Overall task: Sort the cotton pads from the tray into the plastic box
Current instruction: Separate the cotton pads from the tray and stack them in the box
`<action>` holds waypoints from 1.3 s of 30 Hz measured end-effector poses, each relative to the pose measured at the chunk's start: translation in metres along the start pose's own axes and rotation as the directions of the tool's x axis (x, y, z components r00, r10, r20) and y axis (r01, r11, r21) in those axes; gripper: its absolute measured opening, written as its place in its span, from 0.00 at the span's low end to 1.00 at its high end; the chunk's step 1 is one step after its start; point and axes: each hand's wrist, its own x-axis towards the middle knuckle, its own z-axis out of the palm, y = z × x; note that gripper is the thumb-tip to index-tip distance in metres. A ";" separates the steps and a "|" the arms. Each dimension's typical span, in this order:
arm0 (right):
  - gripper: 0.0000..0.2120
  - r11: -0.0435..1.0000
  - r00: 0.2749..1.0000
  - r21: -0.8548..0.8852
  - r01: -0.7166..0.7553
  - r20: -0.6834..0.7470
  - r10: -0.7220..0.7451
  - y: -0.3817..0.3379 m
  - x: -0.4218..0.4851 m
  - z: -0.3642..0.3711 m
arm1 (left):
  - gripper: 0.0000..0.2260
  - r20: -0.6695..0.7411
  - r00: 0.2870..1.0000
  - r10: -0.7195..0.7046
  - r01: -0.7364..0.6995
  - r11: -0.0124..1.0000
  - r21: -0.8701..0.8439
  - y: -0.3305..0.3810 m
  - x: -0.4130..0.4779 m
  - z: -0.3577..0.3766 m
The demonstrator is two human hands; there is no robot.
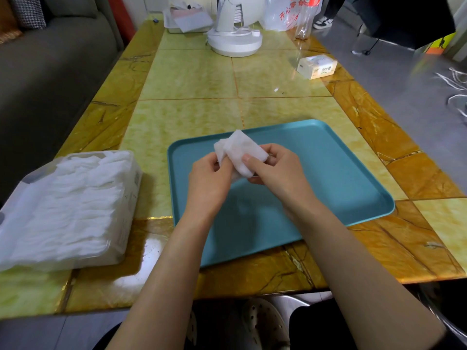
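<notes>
Left hand (209, 183): fingers curled, pinching the left edge of a small bunch of cotton pads (240, 147) between thumb and fingertips.
Right hand (278, 173): thumb pressed flat on top of the same bunch, the other fingers curled underneath, so it grips the near right corner.
Held cotton pads: white, soft and rumpled, at least two layers overlapping; how many there are I cannot tell. They sit between both hands, over the far left part of the tray.
Tray (328, 173): teal, rectangular with rounded corners and a low rim, lying at a slight angle on the table directly in front of the person.
Plastic box (130, 198): clear, on the table just to the left of the tray and apart from it, its top open.
Pads in the box (68, 198): a thick white stack in layered rows, filling it to the top.
Table (189, 77): glossy, pale green stone-pattern panels with an amber border.
Far end of table: a white fan base (235, 41), a plastic bag with red print (285, 13), a clear bottle (305, 18).
Right edge: a small tissue pack (317, 66).
Left of table: a grey sofa (50, 72).
</notes>
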 end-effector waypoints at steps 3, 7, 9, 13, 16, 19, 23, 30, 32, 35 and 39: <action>0.03 1.000 1.000 -0.012 -0.007 0.029 0.008 -0.001 -0.001 0.000 | 0.25 0.007 1.000 -0.022 0.022 1.000 0.005 0.001 -0.001 -0.001; 0.04 0.993 0.986 0.036 -0.115 0.124 0.110 -0.005 -0.006 0.000 | 0.23 0.004 1.000 -0.028 0.028 1.000 -0.011 0.002 -0.001 -0.002; 0.03 0.968 0.971 0.147 -0.204 0.155 0.181 -0.007 -0.007 0.001 | 0.25 -0.002 0.999 -0.032 0.032 0.999 -0.033 0.003 -0.001 -0.002; 0.04 0.949 0.970 0.214 -0.231 0.127 0.208 -0.006 -0.007 0.004 | 0.23 0.018 1.000 -0.020 0.021 0.999 -0.045 0.005 -0.004 -0.001; 0.05 0.941 0.978 0.269 -0.205 0.091 0.187 -0.001 -0.008 0.008 | 0.19 0.027 0.999 -0.017 0.018 0.999 -0.034 0.005 -0.005 0.001; 0.01 0.926 0.987 0.344 -0.158 0.050 0.150 0.001 -0.009 0.013 | 0.16 0.000 1.000 -0.008 0.008 1.000 -0.028 0.004 -0.003 0.001; 0.01 0.975 0.997 0.207 -0.074 -0.001 0.076 0.001 -0.009 0.013 | 0.15 -0.035 0.999 -0.010 0.009 1.000 -0.020 0.003 -0.002 0.000; 0.03 1.000 1.000 0.018 -0.007 0.004 0.007 0.001 -0.005 0.009 | 0.20 -0.010 0.997 -0.080 0.079 0.994 -0.071 0.011 -0.004 -0.001; 0.04 0.999 1.000 -0.031 0.009 -0.011 -0.009 0.002 -0.003 0.009 | 0.20 0.049 0.995 -0.088 0.093 0.989 -0.115 0.016 -0.007 -0.003; 0.06 0.989 0.999 -0.147 0.027 -0.020 -0.030 0.004 0.001 0.006 | 0.19 0.101 0.995 -0.003 0.004 1.000 -0.009 0.017 -0.013 -0.005; 0.06 0.801 0.989 -0.580 0.146 0.093 -0.113 0.006 0.001 0.000 | 0.15 0.023 0.998 0.061 -0.062 0.996 0.071 0.008 -0.014 -0.010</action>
